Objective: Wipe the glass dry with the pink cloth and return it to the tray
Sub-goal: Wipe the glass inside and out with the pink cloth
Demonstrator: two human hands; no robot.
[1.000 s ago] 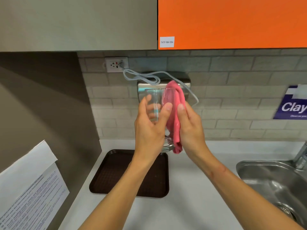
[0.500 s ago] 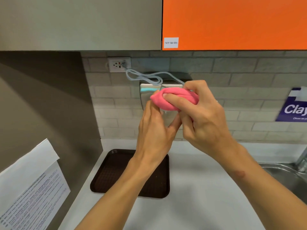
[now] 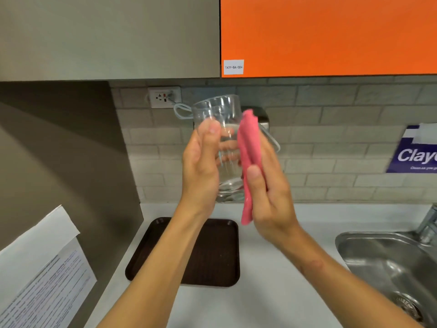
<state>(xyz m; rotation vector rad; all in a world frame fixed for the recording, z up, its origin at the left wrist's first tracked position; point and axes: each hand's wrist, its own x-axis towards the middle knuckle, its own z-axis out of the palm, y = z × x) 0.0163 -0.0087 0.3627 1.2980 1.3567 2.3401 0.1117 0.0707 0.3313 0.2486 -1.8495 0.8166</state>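
A clear drinking glass [image 3: 224, 114] is held upright at chest height in front of the tiled wall, its mouth up. My left hand [image 3: 201, 166] grips it from the left, thumb on the near side, fingers visible through the glass. My right hand [image 3: 269, 197] presses the folded pink cloth [image 3: 249, 157] flat against the glass's right side. The dark brown tray [image 3: 212, 261] lies on the white counter below my hands, with nothing on it.
A steel sink [image 3: 390, 263] with a tap [image 3: 428, 223] sits at the right. A wall socket [image 3: 164, 97] with a grey cable is behind the glass. Papers [image 3: 45, 275] hang on the left panel. Cabinets hang overhead; a blue sign [image 3: 416, 152] is on the wall.
Half a second ago my right hand held the bunched cloth over the top of the glass; now the cloth lies flat along the glass's right side and the glass shows again.
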